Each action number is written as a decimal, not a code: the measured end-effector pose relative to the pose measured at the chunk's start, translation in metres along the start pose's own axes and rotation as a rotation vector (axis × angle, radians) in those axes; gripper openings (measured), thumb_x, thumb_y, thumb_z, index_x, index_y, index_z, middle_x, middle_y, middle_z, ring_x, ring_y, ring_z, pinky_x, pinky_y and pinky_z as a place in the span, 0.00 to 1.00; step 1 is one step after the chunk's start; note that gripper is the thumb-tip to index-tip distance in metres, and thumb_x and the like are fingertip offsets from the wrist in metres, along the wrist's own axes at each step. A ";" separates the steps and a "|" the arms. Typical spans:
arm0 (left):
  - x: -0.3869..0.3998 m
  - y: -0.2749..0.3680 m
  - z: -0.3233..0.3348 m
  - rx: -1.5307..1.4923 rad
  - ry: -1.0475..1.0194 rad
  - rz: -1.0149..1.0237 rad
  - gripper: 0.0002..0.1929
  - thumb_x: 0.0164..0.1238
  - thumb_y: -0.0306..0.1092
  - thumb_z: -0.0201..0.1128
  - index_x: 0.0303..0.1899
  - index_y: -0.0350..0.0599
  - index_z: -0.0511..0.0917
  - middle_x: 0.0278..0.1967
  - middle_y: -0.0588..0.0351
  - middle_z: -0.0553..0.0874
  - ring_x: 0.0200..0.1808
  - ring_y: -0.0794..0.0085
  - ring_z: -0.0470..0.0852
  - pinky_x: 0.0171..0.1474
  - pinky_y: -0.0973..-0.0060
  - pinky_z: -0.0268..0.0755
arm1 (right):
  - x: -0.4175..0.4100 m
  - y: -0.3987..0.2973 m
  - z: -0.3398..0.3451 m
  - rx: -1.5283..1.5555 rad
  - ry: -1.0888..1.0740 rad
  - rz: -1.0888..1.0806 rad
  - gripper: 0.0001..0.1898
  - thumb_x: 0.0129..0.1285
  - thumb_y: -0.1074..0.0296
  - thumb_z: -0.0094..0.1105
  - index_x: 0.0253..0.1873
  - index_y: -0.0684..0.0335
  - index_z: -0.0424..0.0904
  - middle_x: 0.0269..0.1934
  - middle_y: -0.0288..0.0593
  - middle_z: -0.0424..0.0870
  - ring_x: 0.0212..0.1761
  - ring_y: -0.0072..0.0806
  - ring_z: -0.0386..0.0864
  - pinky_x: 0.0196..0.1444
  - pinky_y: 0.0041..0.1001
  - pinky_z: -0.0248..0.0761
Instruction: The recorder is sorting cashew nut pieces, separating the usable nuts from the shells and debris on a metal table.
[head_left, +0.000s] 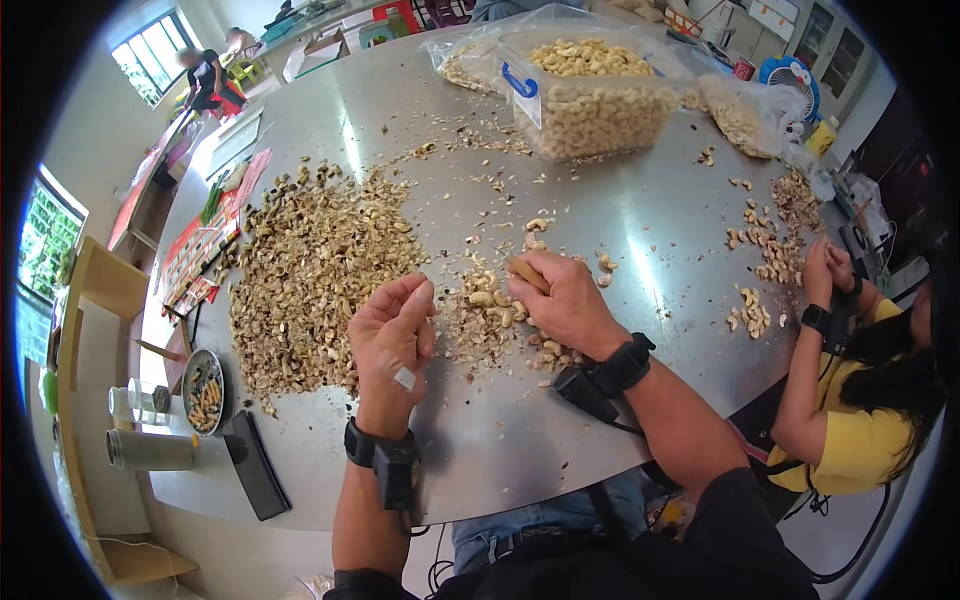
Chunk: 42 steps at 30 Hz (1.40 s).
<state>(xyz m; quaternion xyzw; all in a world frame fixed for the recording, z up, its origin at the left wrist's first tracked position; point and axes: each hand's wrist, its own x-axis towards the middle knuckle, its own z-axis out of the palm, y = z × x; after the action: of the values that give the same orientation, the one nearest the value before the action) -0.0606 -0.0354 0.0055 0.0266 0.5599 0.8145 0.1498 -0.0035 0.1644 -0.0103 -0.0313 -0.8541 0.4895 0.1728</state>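
Over the right edge of a broad heap of cashews and husk bits (322, 262), my left hand (391, 337) has its thumb and fingertips drawn together. Whether a nut is between them cannot be made out. A white patch sticks to the back of that hand. My right hand (566, 296) grips the wooden handle (529, 275) of a small tool, whose working end is hidden. Between the two hands lies a smaller pile of cashew kernels and skins (484, 315). More kernels (553, 354) rest below my right hand, partly covered by it.
A clear plastic bin (596, 124) full of cashews stands at the metal table's (480, 465) far side. At left are an ashtray (202, 391), a steel flask (154, 450) and a black phone (255, 465). A co-worker in yellow (847, 420) handles cashews (780, 259) at right.
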 end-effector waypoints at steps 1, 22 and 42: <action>0.000 -0.001 0.002 0.046 0.004 0.020 0.06 0.69 0.30 0.64 0.42 0.38 0.81 0.27 0.59 0.81 0.14 0.85 0.69 0.14 0.87 0.53 | 0.001 0.002 0.002 -0.034 0.029 -0.056 0.10 0.61 0.69 0.62 0.45 0.68 0.79 0.30 0.49 0.81 0.28 0.34 0.78 0.35 0.30 0.71; -0.003 -0.002 0.007 0.053 -0.001 0.021 0.06 0.68 0.27 0.64 0.43 0.37 0.80 0.29 0.59 0.82 0.15 0.85 0.69 0.16 0.87 0.56 | -0.004 0.001 -0.004 -0.004 -0.031 0.033 0.14 0.61 0.71 0.61 0.50 0.68 0.77 0.31 0.48 0.81 0.30 0.32 0.78 0.36 0.31 0.72; -0.012 0.002 0.020 0.196 -0.043 -0.010 0.07 0.69 0.27 0.62 0.45 0.36 0.81 0.27 0.60 0.82 0.15 0.86 0.67 0.17 0.87 0.55 | -0.010 -0.014 -0.002 0.190 -0.175 0.039 0.22 0.59 0.76 0.66 0.59 0.64 0.72 0.40 0.42 0.81 0.39 0.26 0.81 0.45 0.26 0.76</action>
<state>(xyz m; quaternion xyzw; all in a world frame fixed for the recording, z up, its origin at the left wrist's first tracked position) -0.0451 -0.0216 0.0159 0.0558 0.6339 0.7542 0.1623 0.0078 0.1565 -0.0006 0.0112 -0.8148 0.5726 0.0903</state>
